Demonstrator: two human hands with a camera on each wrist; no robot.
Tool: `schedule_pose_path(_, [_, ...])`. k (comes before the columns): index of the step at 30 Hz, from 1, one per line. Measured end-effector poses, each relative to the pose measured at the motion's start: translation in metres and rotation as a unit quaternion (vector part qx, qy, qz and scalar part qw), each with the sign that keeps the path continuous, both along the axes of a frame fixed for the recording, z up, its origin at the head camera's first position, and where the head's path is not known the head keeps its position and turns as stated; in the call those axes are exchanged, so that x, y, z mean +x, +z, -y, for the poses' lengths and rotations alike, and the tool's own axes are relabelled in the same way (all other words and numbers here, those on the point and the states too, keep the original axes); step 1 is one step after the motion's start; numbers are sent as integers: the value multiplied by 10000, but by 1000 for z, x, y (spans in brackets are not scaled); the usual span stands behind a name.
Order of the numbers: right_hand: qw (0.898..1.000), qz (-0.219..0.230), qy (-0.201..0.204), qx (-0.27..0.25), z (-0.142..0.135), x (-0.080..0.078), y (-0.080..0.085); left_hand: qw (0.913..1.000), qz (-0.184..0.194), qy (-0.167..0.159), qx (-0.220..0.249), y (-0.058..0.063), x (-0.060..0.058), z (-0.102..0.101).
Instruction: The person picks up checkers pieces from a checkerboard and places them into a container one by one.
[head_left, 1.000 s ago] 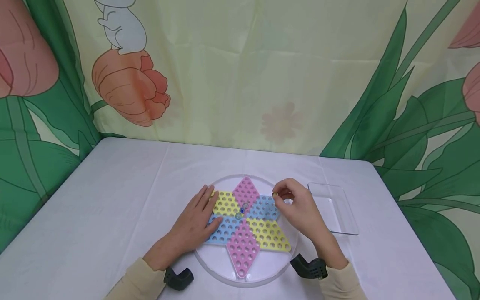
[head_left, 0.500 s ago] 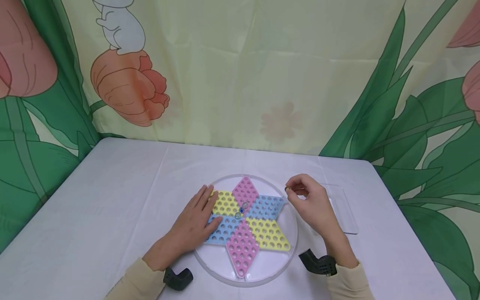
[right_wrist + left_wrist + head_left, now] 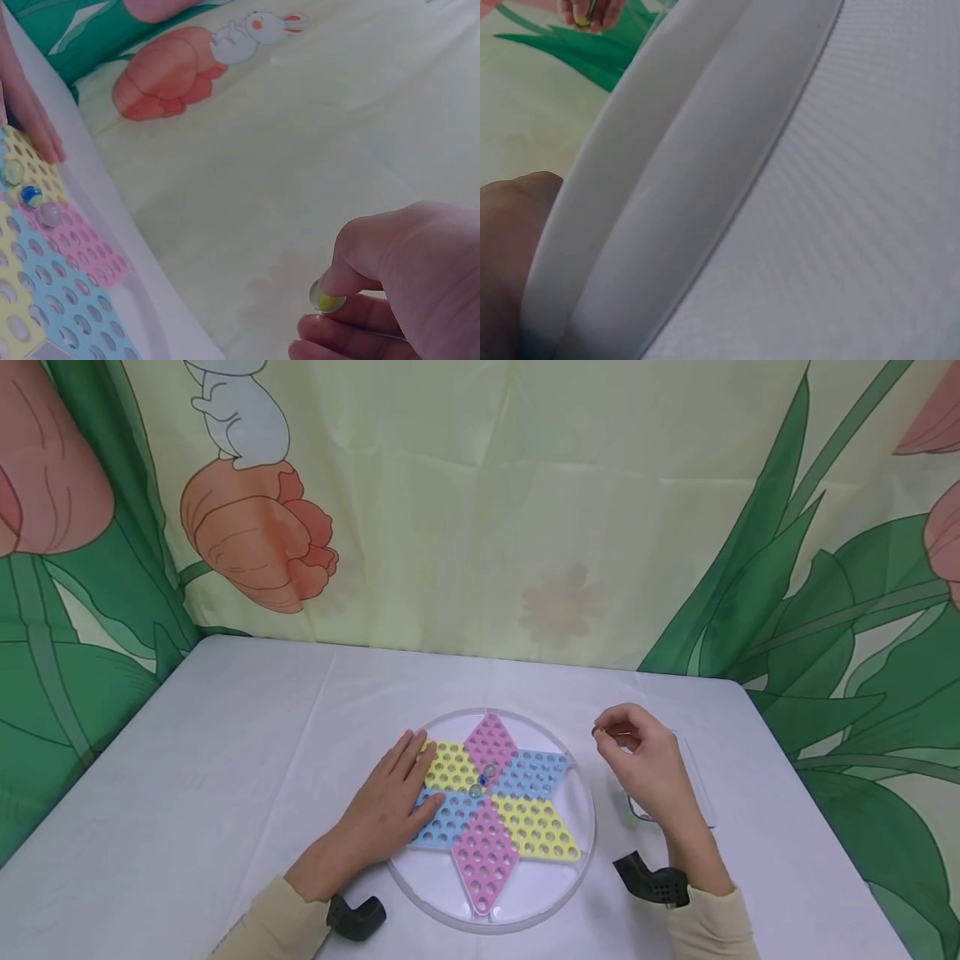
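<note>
Your left hand (image 3: 386,802) is released: palm down, fingers out straight, resting on the left side of the star-shaped plastic board (image 3: 486,864) with its rows of round holes. Fingers lie over the upper-left yellow point, thumb over the lower-left blue one.

Your right hand (image 3: 641,764) grasps 1 clear glass marble with a yellow-green core (image 3: 327,298), pinched between thumb and fingertips. That marble is up in the air, right of the board and apart from it, above the table (image 3: 262,718) with its white cover. From the head view, your right hand hides part of the clear rectangular plastic tray (image 3: 697,781); can't tell what's in the tray.

Board has 6 points: 2 pink, 2 yellow, 2 blue, set in a round white base with a raised rim (image 3: 491,929). 3 marbles sit in a short line near the middle: a clear glass marble (image 3: 49,215) on the pink side, a blue swirled marble (image 3: 31,196) between, a pale greenish marble (image 3: 13,172) at the other end.

You have beige sleeves (image 3: 712,922) and a black wrist mount (image 3: 651,881) on each arm. Behind the table, a cream backdrop (image 3: 450,527) shows tulips, green leaves and a white rabbit (image 3: 251,431).
</note>
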State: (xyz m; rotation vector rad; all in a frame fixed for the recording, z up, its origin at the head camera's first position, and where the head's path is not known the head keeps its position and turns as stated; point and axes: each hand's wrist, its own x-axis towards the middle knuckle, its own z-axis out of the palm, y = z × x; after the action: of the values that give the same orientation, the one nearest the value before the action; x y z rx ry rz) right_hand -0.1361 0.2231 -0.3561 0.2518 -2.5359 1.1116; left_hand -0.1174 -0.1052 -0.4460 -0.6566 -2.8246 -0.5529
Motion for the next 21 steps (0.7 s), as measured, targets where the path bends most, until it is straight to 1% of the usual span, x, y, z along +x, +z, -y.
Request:
schedule_pose_path(4, [9999, 49, -93, -24, -4, -1, 0, 10000, -11, -5, 9, 0, 0, 0])
schedule_pose_path(10, [9994, 239, -242, -72, -8, 0, 3, 10000, 13, 9, 26, 0, 0, 0])
schedule_pose_path(16, [9980, 396, -498, -53, -14, 1, 5, 10000, -7, 4, 27, -1, -1, 0])
schedule_pose_path(21, [9959, 585, -692, -43, -20, -1, 2, 10000, 8, 4, 49, -1, 0, 0])
